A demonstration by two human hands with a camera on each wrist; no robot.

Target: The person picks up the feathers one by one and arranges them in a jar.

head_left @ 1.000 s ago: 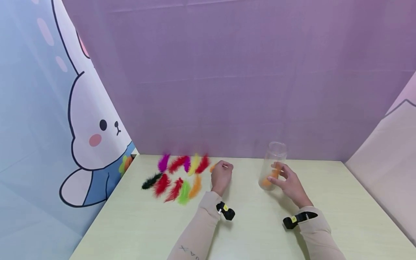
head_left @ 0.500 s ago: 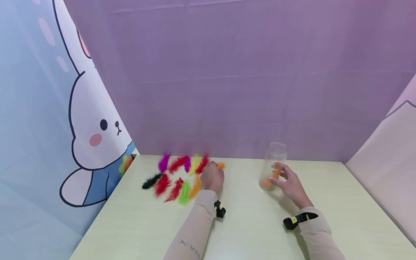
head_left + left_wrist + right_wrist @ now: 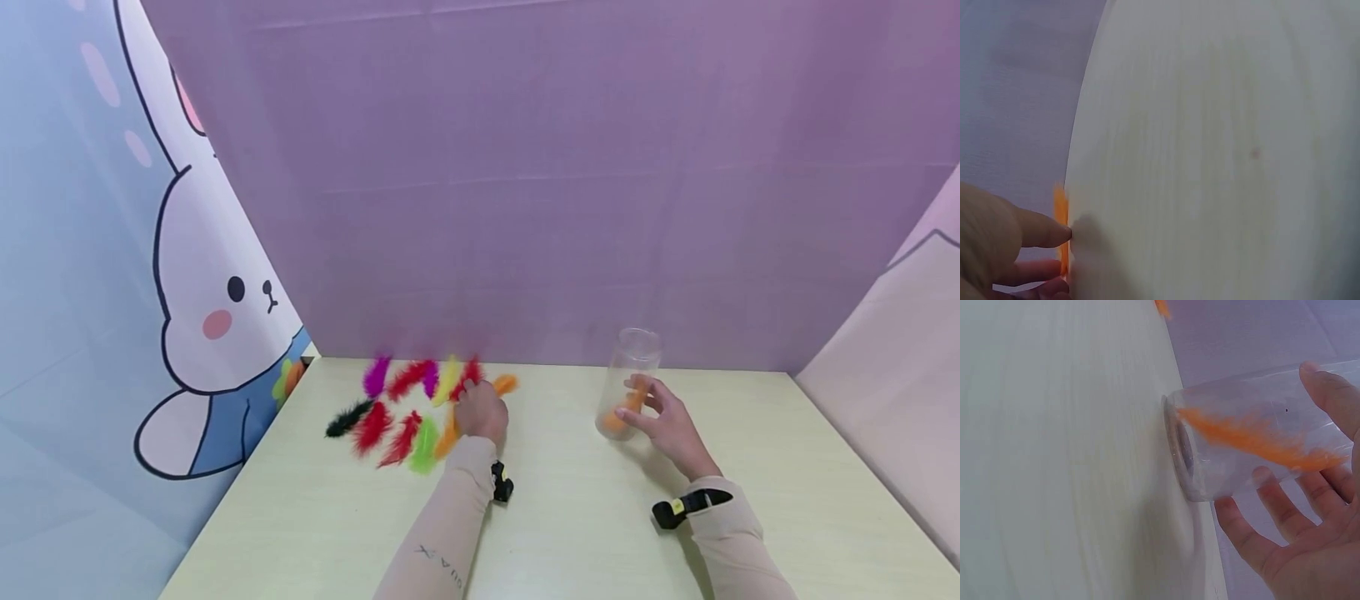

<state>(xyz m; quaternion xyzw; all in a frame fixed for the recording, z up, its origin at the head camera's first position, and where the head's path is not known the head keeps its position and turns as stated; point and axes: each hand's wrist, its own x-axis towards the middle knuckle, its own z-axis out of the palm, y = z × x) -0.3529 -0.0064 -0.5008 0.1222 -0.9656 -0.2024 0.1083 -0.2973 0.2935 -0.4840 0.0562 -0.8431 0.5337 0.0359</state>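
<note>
In the head view my left hand (image 3: 482,412) is over the right end of a group of coloured feathers. A red feather (image 3: 470,372) and an orange feather (image 3: 506,384) lie by its fingertips; another orange feather (image 3: 447,435) is partly behind it. The left wrist view shows thumb and fingers apart, with an orange feather (image 3: 1061,203) beside them. My right hand (image 3: 673,429) holds a tall clear jar (image 3: 639,350) standing upright on the table, thumb on one side and fingers on the other. Inside the jar leans an orange feather (image 3: 1247,439).
Further left on the pale table (image 3: 577,517) lie a black feather (image 3: 348,418), a green feather (image 3: 424,446), a yellow feather (image 3: 448,379) and several red and purple ones. A purple cloth (image 3: 562,208) hangs at the table's back edge.
My left hand has moved left and slightly down, from beside the rightmost orange feather to the red one, uncovering that orange feather. The right hand and jar have stayed put.
</note>
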